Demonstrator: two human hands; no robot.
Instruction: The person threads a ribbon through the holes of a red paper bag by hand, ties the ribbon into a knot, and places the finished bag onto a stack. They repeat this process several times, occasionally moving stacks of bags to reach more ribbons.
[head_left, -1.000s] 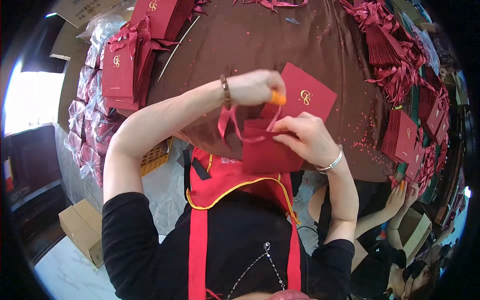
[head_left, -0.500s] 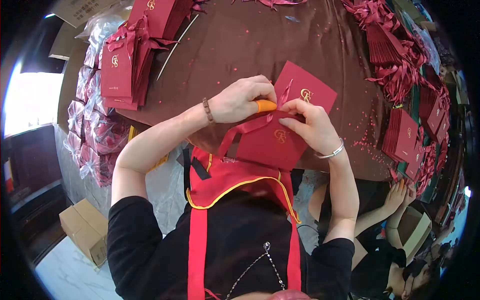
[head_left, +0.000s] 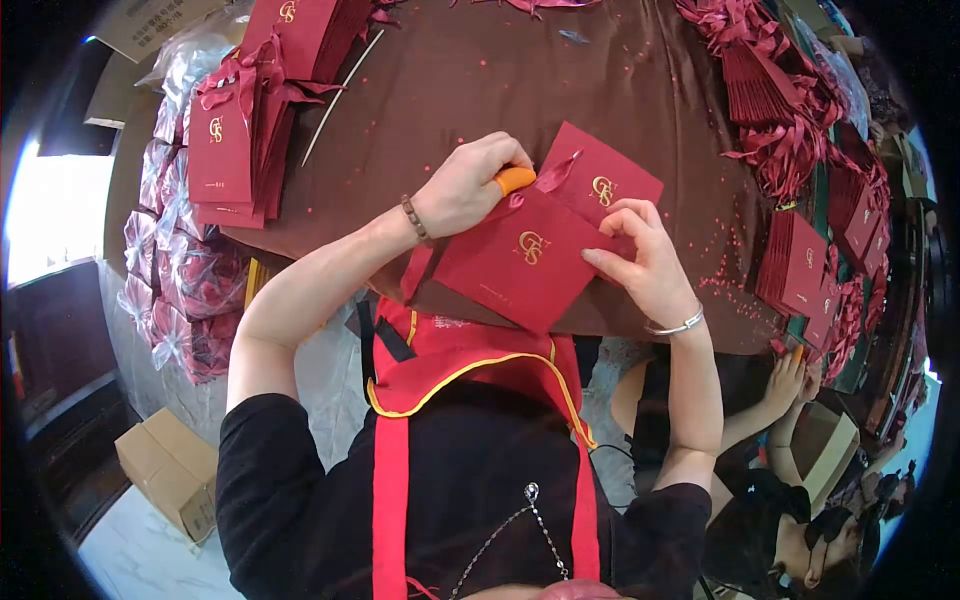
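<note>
A red paper bag (head_left: pixel 515 262) with a gold monogram is held at the near edge of the brown-covered table, tilted. My left hand (head_left: pixel 478 185), with an orange cover on one digit, is closed at the bag's top corner by the ribbon. My right hand (head_left: pixel 640 255) pinches the bag's right corner between thumb and fingers. Behind it lies a second red bag (head_left: pixel 603 170) with the same monogram and a ribbon (head_left: pixel 558 172) across its left side. A ribbon strip hangs left of the front bag.
Stacked red bags (head_left: pixel 222 150) stand at the table's left, beside plastic-wrapped bundles (head_left: pixel 205 275). More bags (head_left: pixel 795 265) and ribbons line the right edge. A white stick (head_left: pixel 342 97) lies at left. A co-worker's hands (head_left: pixel 790 385) are at lower right.
The front bag has turned flatter to view and shifted left, showing more of its face. My left hand has moved left and up; my right hand has moved slightly down to the bag's right corner.
</note>
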